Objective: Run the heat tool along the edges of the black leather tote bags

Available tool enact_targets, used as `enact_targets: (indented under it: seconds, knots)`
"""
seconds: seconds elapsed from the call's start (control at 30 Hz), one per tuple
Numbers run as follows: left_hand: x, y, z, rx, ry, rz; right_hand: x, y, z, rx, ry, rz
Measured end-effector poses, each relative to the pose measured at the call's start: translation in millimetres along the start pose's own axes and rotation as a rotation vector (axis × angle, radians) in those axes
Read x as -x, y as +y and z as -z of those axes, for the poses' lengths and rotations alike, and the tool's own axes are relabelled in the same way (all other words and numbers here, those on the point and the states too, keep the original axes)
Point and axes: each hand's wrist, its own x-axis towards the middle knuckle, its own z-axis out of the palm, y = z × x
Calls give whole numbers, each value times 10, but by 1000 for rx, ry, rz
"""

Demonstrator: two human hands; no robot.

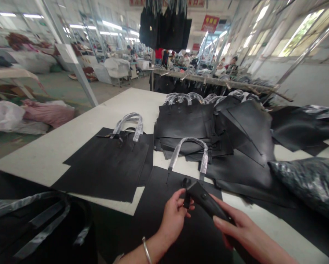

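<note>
- Hands are seen low in the head view: the right hand (pixel 241 227) is wrapped around a black handheld tool (pixel 205 200), its tip aimed up and left toward the bag underneath.
- A small dark strap or tab (pixel 186 198) at the tool's tip is pinched between thumb and fingers of the left hand (pixel 175 216), apparently so that the piece is kept steady against the tool; a bangle (pixel 146 249) is worn on that wrist.
- Both hands are held over a flat black bag (pixel 164 220) at the near edge of the white table (pixel 43 157), its plastic-wrapped handles (pixel 190 150) laid away from the person.
- Another flat bag (pixel 109 161) is spread to the left, likely kept apart from the stack of bags (pixel 186 124) piled behind.
- More black bags (pixel 164 29) are hung overhead, well apart.
</note>
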Motion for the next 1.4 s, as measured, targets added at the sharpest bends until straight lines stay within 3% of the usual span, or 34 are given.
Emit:
enact_targets:
  seconds: [0.07,0.17,0.33,0.43,0.63,0.7,0.8,0.9,1.0,1.07,1.23,1.3,1.4]
  knots:
    - [14,49,7,25,3,42,-6,16,51,22,28,-1]
    - [34,57,33,27,15,62,61,82,109,53,-36,-58]
    - [-16,-8,114,-168,14,-50,93,107,57,4,-158,-98]
    - [-78,41,139,-216,24,-80,0,35,3,-5,-147,-44]
    - [-37,142,140,-126,-27,40,-125,22,6,-4,-32,15]
    - [-12,148,205,-323,39,-70,-126,83,30,11,-6,-1]
    - [-25,225,376,-781,124,-342,-105,167,47,24,9,-26]
    - [-95,417,550,-1130,66,-518,-85,199,40,25,15,-48]
    - [-186,634,647,-1251,24,-571,-83,210,35,25,12,-34]
    - [-237,719,654,-1145,47,-480,-85,223,36,25,11,-16]
    - [-246,608,484,-406,-13,96,-49,232,29,16,-6,6]
    - [-200,503,380,-170,-35,185,-24,211,22,0,-28,2]
    - [-131,372,258,7,-45,192,-3,161,16,-56,-85,-16]
